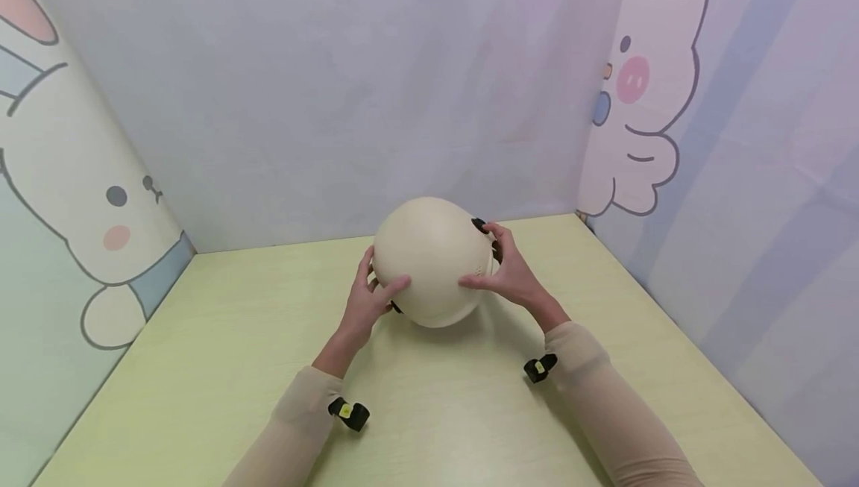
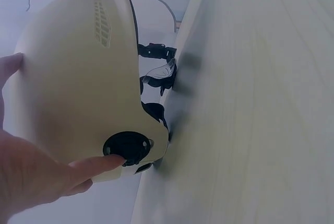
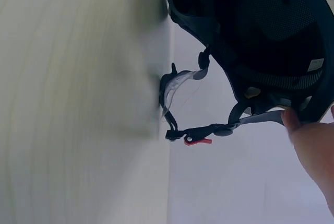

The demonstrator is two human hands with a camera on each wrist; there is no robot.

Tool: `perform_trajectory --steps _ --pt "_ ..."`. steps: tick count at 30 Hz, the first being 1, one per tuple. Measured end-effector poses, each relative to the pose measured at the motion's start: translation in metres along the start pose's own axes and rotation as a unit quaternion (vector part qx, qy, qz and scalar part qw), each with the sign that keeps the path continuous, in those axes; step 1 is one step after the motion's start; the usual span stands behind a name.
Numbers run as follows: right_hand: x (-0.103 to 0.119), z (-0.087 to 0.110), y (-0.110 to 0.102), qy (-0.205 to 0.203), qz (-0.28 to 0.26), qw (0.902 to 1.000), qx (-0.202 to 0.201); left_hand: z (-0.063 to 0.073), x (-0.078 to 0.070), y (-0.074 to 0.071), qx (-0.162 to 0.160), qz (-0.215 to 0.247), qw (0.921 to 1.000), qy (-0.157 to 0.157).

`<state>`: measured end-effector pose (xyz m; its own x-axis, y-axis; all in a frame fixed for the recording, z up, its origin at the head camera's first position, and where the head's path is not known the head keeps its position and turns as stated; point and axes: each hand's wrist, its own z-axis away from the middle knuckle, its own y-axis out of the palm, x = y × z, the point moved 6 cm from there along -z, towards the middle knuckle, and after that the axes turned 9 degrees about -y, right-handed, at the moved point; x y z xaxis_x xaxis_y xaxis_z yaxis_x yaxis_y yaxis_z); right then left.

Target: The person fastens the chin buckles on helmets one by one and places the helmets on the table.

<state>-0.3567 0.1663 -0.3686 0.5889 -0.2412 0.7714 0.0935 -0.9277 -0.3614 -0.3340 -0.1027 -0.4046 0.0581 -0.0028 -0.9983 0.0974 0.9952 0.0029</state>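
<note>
A cream helmet (image 1: 429, 256) is held tilted over the table between both hands, its smooth shell facing the head camera. My left hand (image 1: 365, 304) grips its left side, thumb on the shell. In the left wrist view a finger of it touches a round black knob (image 2: 127, 148) on the shell. My right hand (image 1: 513, 271) grips the opposite side by the rim, thumb on the shell. The right wrist view shows the dark lining (image 3: 266, 25) and a black chin strap (image 3: 209, 130) with a red clip (image 3: 198, 141) hanging from the open side.
A pale wooden table (image 1: 221, 338) lies beneath the helmet. Grey-white curtain panels (image 1: 302, 99) stand behind it and at both sides, printed with cartoon animals. Black wrist cameras sit on both sleeves (image 1: 288, 420).
</note>
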Motion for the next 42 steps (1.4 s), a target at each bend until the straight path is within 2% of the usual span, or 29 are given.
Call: perform_trajectory --steps 8,13,17,26,38,42 --pt "-0.004 0.000 -0.001 0.025 0.089 0.9956 0.013 0.002 -0.001 -0.001 0.006 -0.007 1.0000 0.000" --pt "-0.009 0.000 -0.004 0.035 0.106 0.9937 0.015 0.002 -0.003 0.001 0.014 -0.006 0.9999 0.005" --pt "-0.012 0.000 -0.005 0.019 0.088 0.9959 0.006 0.001 -0.003 0.001 0.018 -0.007 0.9998 0.010" --pt "-0.019 0.002 -0.001 0.005 -0.016 0.9998 -0.008 0.001 -0.001 0.002 0.018 -0.012 0.9997 0.009" --pt "-0.019 -0.001 0.002 0.040 -0.041 0.9984 0.005 -0.001 0.000 0.000 0.027 -0.004 0.9996 -0.001" --pt "-0.020 0.000 0.002 0.040 -0.040 0.9984 0.000 0.000 -0.001 -0.001 0.030 0.000 0.9996 -0.004"
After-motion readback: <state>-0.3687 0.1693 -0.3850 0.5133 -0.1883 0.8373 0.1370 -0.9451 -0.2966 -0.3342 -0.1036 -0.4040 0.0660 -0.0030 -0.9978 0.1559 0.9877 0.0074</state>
